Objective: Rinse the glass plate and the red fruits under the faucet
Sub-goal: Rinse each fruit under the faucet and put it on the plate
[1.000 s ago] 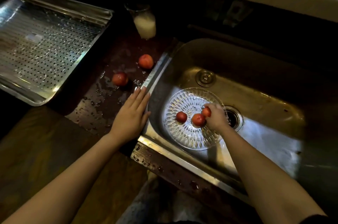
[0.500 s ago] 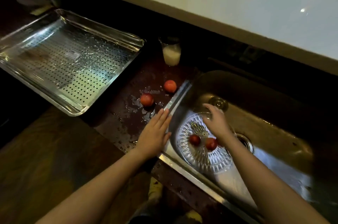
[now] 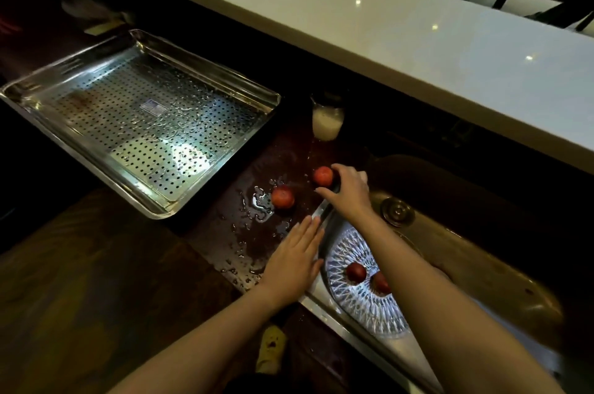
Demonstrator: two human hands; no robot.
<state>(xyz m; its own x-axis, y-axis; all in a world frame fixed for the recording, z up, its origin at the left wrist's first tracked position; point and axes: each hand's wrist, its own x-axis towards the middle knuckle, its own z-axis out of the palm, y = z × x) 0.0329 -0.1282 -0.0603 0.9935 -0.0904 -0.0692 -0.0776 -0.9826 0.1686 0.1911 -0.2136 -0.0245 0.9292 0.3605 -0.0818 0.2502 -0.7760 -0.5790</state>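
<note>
left hand flat on counter, right hand curled round fruit

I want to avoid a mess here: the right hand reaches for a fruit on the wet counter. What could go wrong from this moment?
1. The counter is wet around the far fruit. If the right hand grasps it badly, it may slip and roll, perhaps toward the glass of white liquid behind it.
2. The right forearm crosses above the glass plate in the sink. If it drops lower, it could knock the plated fruits.
</note>
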